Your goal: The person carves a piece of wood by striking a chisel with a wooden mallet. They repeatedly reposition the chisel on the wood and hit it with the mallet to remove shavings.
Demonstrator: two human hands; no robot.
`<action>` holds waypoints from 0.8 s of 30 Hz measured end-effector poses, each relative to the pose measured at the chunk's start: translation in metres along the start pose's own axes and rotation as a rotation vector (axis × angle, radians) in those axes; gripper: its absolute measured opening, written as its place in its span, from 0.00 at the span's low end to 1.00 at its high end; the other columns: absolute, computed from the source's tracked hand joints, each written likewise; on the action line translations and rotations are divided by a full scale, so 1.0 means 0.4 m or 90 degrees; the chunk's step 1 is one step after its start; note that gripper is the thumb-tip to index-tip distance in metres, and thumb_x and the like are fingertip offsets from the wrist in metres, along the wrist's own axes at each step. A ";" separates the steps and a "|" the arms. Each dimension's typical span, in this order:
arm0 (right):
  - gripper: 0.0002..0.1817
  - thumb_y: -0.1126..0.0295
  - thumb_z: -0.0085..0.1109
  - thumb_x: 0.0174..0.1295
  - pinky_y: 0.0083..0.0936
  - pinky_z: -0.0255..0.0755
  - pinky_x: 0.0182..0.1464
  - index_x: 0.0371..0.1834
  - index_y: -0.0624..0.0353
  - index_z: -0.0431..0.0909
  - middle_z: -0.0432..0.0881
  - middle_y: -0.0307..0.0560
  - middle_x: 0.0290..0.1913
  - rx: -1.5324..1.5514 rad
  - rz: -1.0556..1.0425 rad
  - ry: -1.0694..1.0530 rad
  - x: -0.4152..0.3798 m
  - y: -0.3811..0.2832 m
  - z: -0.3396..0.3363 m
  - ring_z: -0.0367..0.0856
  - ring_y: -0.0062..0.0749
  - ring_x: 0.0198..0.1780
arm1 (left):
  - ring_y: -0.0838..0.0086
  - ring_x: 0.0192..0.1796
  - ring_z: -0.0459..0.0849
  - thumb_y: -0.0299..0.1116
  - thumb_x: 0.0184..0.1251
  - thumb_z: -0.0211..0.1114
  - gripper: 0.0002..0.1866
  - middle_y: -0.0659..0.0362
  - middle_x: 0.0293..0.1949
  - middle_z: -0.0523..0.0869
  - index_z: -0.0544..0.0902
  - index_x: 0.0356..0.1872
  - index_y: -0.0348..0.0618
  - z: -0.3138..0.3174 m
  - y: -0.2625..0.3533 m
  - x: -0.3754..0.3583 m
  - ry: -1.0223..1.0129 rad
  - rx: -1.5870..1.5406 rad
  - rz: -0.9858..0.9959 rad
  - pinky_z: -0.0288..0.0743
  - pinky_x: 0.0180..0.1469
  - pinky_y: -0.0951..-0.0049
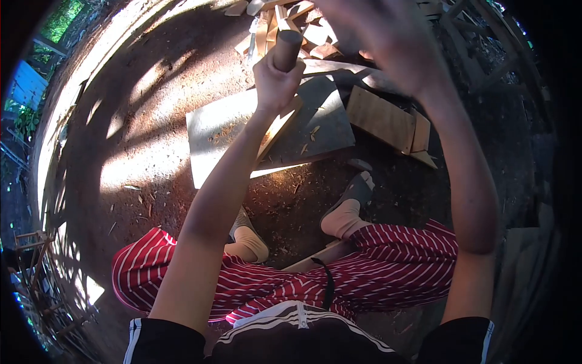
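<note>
My left hand [276, 85] is wrapped round a thick, round wooden handle [287, 50], whose end points up; what lies below the fist is hidden. Under that hand a narrow wooden strip [280, 128] lies across a flat grey board [327, 124] on the ground. Wood chips [225, 132] are scattered on the board. Raised at the top right, my right hand [388, 39] is smeared by motion and partly cut off by the frame edge. Whether it holds anything does not show.
A brown wooden box-like piece [385, 121] lies right of the board. Several wood offcuts [315, 33] are piled at the far side. My feet [348, 206] rest on dirt ground near the board's front edge. A wooden rack [33, 242] stands far left.
</note>
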State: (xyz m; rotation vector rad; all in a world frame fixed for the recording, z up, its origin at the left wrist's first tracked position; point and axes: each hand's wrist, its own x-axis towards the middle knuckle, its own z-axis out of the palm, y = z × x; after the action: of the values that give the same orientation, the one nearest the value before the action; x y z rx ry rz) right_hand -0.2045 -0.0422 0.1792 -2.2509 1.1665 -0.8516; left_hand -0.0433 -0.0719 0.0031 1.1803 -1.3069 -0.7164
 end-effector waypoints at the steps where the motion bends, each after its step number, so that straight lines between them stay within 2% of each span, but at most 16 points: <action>1: 0.45 0.40 0.58 0.56 0.31 0.77 0.36 0.61 0.73 0.67 0.82 0.48 0.31 -0.104 0.022 -0.045 -0.015 0.030 0.050 0.82 0.32 0.30 | 0.78 0.25 0.79 0.31 0.50 0.66 0.11 0.58 0.23 0.83 0.79 0.31 0.34 0.002 0.001 -0.006 0.011 -0.042 0.069 0.74 0.30 0.72; 4: 0.41 0.39 0.56 0.56 0.34 0.78 0.38 0.55 0.72 0.73 0.84 0.52 0.34 -0.225 0.060 -0.096 -0.014 0.062 0.043 0.83 0.34 0.31 | 0.79 0.26 0.79 0.32 0.51 0.67 0.12 0.57 0.23 0.83 0.80 0.31 0.33 0.027 0.014 0.004 -0.010 -0.109 0.116 0.74 0.31 0.72; 6: 0.41 0.41 0.56 0.57 0.39 0.78 0.46 0.57 0.72 0.71 0.85 0.57 0.39 -0.008 0.026 -0.154 0.006 0.031 -0.004 0.86 0.45 0.39 | 0.78 0.25 0.79 0.32 0.51 0.66 0.11 0.56 0.22 0.83 0.79 0.31 0.33 0.026 -0.019 0.007 -0.015 -0.019 0.003 0.74 0.31 0.72; 7: 0.24 0.55 0.59 0.63 0.21 0.68 0.34 0.46 0.67 0.70 0.74 0.41 0.34 -0.012 0.046 -0.050 0.014 -0.008 -0.041 0.72 0.21 0.33 | 0.78 0.24 0.78 0.31 0.51 0.66 0.10 0.57 0.20 0.81 0.78 0.29 0.34 0.022 -0.016 0.005 -0.007 0.005 0.017 0.73 0.30 0.72; 8: 0.24 0.55 0.59 0.63 0.21 0.69 0.35 0.47 0.68 0.69 0.75 0.42 0.34 0.210 0.014 -0.064 -0.004 -0.060 -0.067 0.74 0.22 0.35 | 0.78 0.23 0.77 0.31 0.51 0.65 0.10 0.58 0.19 0.79 0.78 0.29 0.34 0.019 -0.016 0.003 -0.015 -0.028 -0.005 0.72 0.29 0.72; 10: 0.24 0.54 0.58 0.64 0.21 0.69 0.36 0.46 0.69 0.69 0.75 0.43 0.34 0.264 -0.156 0.121 -0.011 -0.083 -0.037 0.75 0.24 0.35 | 0.78 0.23 0.76 0.30 0.51 0.65 0.09 0.59 0.19 0.79 0.77 0.28 0.34 0.011 -0.006 -0.003 -0.016 -0.005 0.002 0.72 0.28 0.73; 12: 0.43 0.41 0.56 0.56 0.40 0.78 0.51 0.61 0.73 0.69 0.84 0.61 0.44 0.075 0.063 -0.148 0.004 -0.010 0.011 0.85 0.49 0.49 | 0.78 0.25 0.79 0.30 0.51 0.67 0.10 0.58 0.21 0.81 0.78 0.29 0.33 0.009 0.001 -0.004 -0.009 0.004 0.017 0.73 0.30 0.73; 13: 0.45 0.38 0.57 0.55 0.37 0.77 0.52 0.60 0.72 0.71 0.83 0.62 0.47 -0.246 0.057 -0.027 -0.039 0.042 0.104 0.84 0.46 0.51 | 0.78 0.27 0.81 0.31 0.52 0.69 0.11 0.56 0.24 0.84 0.78 0.30 0.33 0.002 -0.054 -0.001 -0.049 -0.052 0.122 0.74 0.31 0.73; 14: 0.47 0.35 0.57 0.54 0.39 0.76 0.56 0.60 0.73 0.71 0.81 0.63 0.50 -0.268 0.095 -0.060 -0.034 0.031 0.092 0.82 0.45 0.55 | 0.78 0.30 0.83 0.31 0.53 0.70 0.12 0.55 0.27 0.86 0.79 0.30 0.34 0.000 -0.027 -0.005 -0.073 -0.012 0.082 0.75 0.33 0.74; 16: 0.46 0.35 0.55 0.55 0.36 0.78 0.52 0.61 0.69 0.72 0.83 0.60 0.48 -0.086 0.093 -0.162 -0.013 0.014 0.021 0.85 0.43 0.49 | 0.79 0.28 0.81 0.31 0.53 0.69 0.10 0.57 0.25 0.85 0.78 0.29 0.34 0.023 0.003 -0.019 -0.018 -0.043 0.087 0.74 0.32 0.74; 18: 0.40 0.37 0.56 0.57 0.29 0.80 0.44 0.59 0.63 0.75 0.84 0.57 0.43 0.027 -0.028 -0.155 -0.003 0.021 -0.007 0.86 0.36 0.37 | 0.80 0.26 0.78 0.29 0.53 0.67 0.09 0.59 0.23 0.82 0.78 0.28 0.35 0.009 -0.033 -0.009 -0.026 -0.037 -0.005 0.73 0.31 0.74; 19: 0.27 0.47 0.45 0.72 0.15 0.76 0.29 0.53 0.61 0.79 0.83 0.49 0.34 0.056 0.034 -0.124 -0.023 -0.018 -0.027 0.83 0.23 0.29 | 0.79 0.25 0.75 0.29 0.52 0.66 0.08 0.60 0.21 0.80 0.77 0.27 0.35 -0.003 -0.025 -0.010 -0.054 -0.070 -0.025 0.72 0.30 0.72; 20: 0.27 0.47 0.45 0.72 0.15 0.76 0.29 0.53 0.61 0.79 0.83 0.49 0.34 0.058 0.030 -0.127 -0.018 -0.015 -0.015 0.83 0.23 0.29 | 0.79 0.25 0.75 0.29 0.52 0.66 0.08 0.60 0.21 0.80 0.77 0.27 0.35 -0.007 -0.027 -0.013 -0.050 -0.066 -0.024 0.72 0.30 0.72; 22: 0.36 0.42 0.59 0.57 0.29 0.78 0.38 0.57 0.64 0.75 0.84 0.55 0.40 0.166 -0.007 0.004 -0.011 -0.004 0.023 0.84 0.33 0.31 | 0.78 0.25 0.76 0.30 0.51 0.66 0.09 0.59 0.21 0.80 0.77 0.26 0.34 -0.003 -0.021 -0.013 -0.024 -0.026 -0.029 0.72 0.30 0.71; 23: 0.41 0.44 0.58 0.57 0.34 0.79 0.43 0.62 0.70 0.68 0.84 0.56 0.40 -0.010 0.052 -0.049 -0.016 -0.005 0.046 0.86 0.40 0.37 | 0.78 0.26 0.77 0.31 0.50 0.66 0.10 0.58 0.22 0.80 0.77 0.27 0.33 -0.001 -0.023 -0.009 -0.027 -0.017 -0.038 0.73 0.31 0.70; 24: 0.41 0.47 0.58 0.57 0.37 0.78 0.47 0.61 0.74 0.65 0.84 0.58 0.40 -0.295 -0.002 0.013 -0.043 0.055 0.124 0.85 0.45 0.41 | 0.77 0.26 0.78 0.30 0.51 0.66 0.10 0.57 0.23 0.81 0.78 0.27 0.32 -0.018 -0.109 -0.002 -0.071 0.068 0.120 0.74 0.32 0.71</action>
State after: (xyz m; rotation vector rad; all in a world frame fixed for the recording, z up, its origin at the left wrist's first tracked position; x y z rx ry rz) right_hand -0.1893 -0.0336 0.1251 -2.6085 1.4931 -0.6545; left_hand -0.0275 -0.0827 -0.0368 1.0964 -1.5430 -0.5879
